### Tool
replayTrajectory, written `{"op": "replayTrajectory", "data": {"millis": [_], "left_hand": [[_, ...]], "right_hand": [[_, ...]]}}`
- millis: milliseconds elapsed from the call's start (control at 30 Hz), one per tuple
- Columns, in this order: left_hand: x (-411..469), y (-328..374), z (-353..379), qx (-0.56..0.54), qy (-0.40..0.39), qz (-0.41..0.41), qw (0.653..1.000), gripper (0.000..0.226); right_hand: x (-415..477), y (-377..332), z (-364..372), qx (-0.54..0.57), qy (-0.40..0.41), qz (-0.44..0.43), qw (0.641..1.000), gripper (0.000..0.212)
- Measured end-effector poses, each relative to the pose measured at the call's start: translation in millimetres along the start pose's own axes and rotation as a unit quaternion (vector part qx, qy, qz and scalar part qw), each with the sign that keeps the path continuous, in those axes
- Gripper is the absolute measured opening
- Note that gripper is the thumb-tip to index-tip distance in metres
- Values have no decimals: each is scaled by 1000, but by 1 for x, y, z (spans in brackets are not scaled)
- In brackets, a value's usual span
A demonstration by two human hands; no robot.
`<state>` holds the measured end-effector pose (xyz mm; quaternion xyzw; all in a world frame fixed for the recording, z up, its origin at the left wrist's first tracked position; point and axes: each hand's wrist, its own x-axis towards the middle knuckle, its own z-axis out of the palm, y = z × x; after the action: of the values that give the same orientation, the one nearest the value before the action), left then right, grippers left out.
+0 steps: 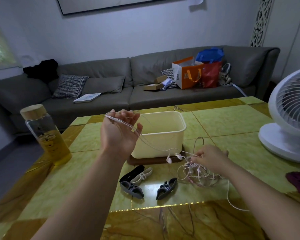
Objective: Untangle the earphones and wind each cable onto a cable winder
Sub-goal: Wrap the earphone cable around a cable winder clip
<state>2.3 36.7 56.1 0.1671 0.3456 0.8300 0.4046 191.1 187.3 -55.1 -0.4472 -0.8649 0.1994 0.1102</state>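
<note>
Step in hand: untangling. No winding had begun.

1. The left hand (119,134) was raised, palm toward the person, its fingers curled round 1 pink cable (154,147). The cable's inline remote (114,118) lay across the fingers at the top of this grip.
2. From the left grip the cable ran down and across to the right hand (210,157), passing in front of a cream tub (163,141) on the way.
3. The right hand sat low, just above the table (232,129), and pinched the upper edge of the tangle (197,174) between thumb and fingertips. The rest of the tangle lay on the table directly below that pinch.
4. 2 earbuds (169,160) hung from the span just short of the right grip, on the left-hand side of it.
5. 4 cable winders (166,188) lay on the table below the span, between the 2 grips and nearer the person. None held any cable.

Judgement: 1 cable looked partly drawn out, while the far end remained caught in the knot under the right pinch.

Next move calls for: holding the tangle down with the right hand, drawing the left grip farther away, and feeding the earbuds through any loop that snags. Thin cable tightens under a hard pull, so slow tension would be advisable. Once 1 cable is free, 1 winder should be picked up.
</note>
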Motion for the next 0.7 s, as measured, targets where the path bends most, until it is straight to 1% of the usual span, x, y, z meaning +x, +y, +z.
{"op": "replayTrajectory", "data": {"millis": [33,100,167,267,367,400,467,567,600,700], "left_hand": [[1,-4,-1,-8,9,-8,1000,37],[2,-12,-4,-22,29,-24,999,36],[2,-20,-5,-34,43,-39,998,38],[3,-30,-5,-51,63,-57,995,41],[2,-36,-4,-61,67,-67,994,41],[2,-37,-3,-65,68,-69,993,41],[1,-38,-2,-73,68,-70,993,41],[1,-38,2,-78,64,-74,992,41],[0,-39,3,-78,63,-76,992,41],[-1,-40,4,-85,58,-80,991,41]], "right_hand": [[-2,-2,2,-3,-2,-20,1000,13],[-7,-5,9,-7,-27,-56,998,9],[-11,-6,17,-9,-65,-76,995,13],[-14,-8,27,-35,-119,-73,990,29],[-11,-9,34,-54,-151,-69,985,25],[-9,-8,38,-65,-149,-64,985,28],[-8,-9,43,-66,-116,-47,990,33],[-5,-15,50,-56,-47,-20,997,20],[-4,-18,53,-55,-39,-18,998,19],[0,-24,60,-57,-44,-25,997,26]]}}
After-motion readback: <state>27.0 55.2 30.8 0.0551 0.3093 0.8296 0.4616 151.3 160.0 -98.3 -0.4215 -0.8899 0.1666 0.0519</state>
